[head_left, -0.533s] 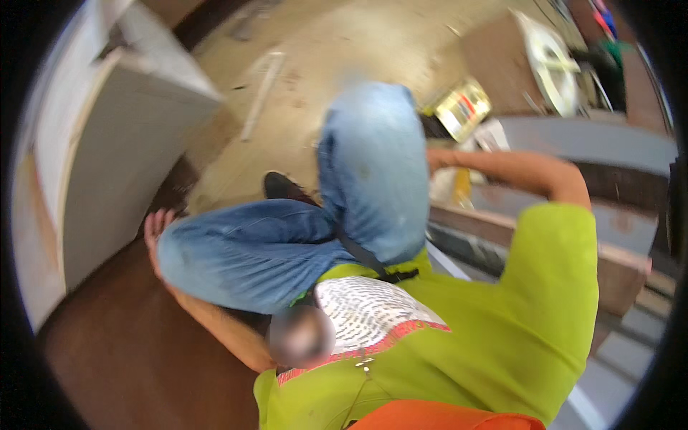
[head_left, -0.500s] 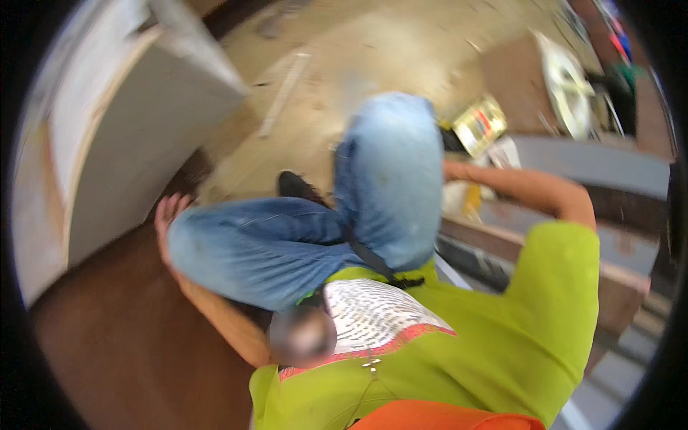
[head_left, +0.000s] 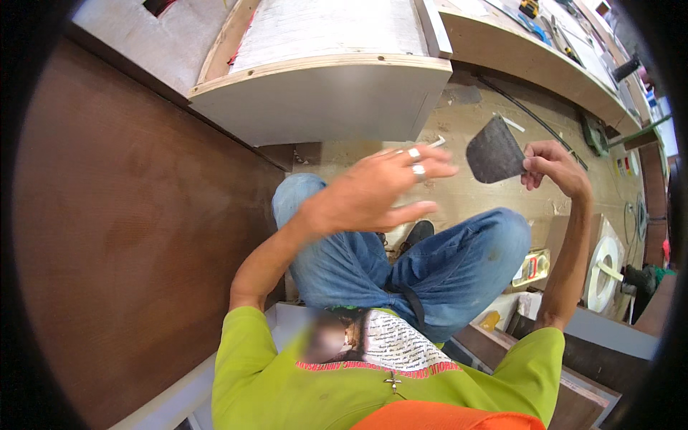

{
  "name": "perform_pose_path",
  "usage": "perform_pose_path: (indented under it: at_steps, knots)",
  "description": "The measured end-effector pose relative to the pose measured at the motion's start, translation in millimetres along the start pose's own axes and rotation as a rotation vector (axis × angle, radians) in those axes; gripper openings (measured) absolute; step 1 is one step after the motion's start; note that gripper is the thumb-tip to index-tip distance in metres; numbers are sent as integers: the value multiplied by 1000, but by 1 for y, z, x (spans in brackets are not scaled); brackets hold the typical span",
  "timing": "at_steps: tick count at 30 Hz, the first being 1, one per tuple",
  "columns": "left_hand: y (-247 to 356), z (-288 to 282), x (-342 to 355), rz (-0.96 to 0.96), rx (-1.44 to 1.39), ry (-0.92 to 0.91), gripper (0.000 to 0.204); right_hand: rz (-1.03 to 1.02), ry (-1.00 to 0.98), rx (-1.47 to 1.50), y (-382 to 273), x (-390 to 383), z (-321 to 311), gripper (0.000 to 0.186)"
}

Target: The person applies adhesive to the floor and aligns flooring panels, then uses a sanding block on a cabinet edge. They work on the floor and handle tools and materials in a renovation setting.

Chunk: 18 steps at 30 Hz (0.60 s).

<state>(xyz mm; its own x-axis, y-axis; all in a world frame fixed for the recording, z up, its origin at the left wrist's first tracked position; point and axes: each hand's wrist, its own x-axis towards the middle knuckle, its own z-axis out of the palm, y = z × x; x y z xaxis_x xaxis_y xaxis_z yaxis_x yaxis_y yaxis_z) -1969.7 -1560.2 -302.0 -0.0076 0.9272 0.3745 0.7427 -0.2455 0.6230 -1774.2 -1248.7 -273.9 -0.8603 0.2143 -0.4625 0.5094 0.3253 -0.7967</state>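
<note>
My right hand (head_left: pixel 555 168) pinches the edge of a dark grey flat piece of sandpaper (head_left: pixel 494 152) with rounded corners, raised above the floor beyond my knees. My left hand (head_left: pixel 383 183), two rings on its fingers, hovers over my bent knees. Its fingers are apart with nothing in them, pointing toward the sandpaper but not touching it. Close ahead stands a pale grey cabinet panel (head_left: pixel 322 104) with a bare wooden edge along its top. A small gap of floor shows between my left hand and the sandpaper.
A large brown panel (head_left: pixel 136 236) fills the left side. A wooden workbench (head_left: pixel 516 54) with tools runs across the far right. On the floor (head_left: pixel 444 186) lie a dark rod (head_left: pixel 530 115) and scraps. A yellow-labelled container (head_left: pixel 532 268) and a roll of tape (head_left: pixel 603 274) are at right.
The view has turned to the right. My left hand has left my knee and risen over my lap. My right hand has come from beside the container and now holds the sandpaper.
</note>
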Motion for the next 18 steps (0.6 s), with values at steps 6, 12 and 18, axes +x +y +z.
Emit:
perform_pose_path:
  at_steps: [6, 12, 18]
  knots:
    - [10, 32, 36, 111, 392, 281, 51, -210, -27, 165, -57, 3, 61, 23]
    - [-5, 53, 17, -182, -52, 416, 27, -359, 179, 274, -35, 8, 75, 32]
    - [-24, 63, 4, -467, -838, 368, 22, -485, 443, 114, -28, 19, 85, 30]
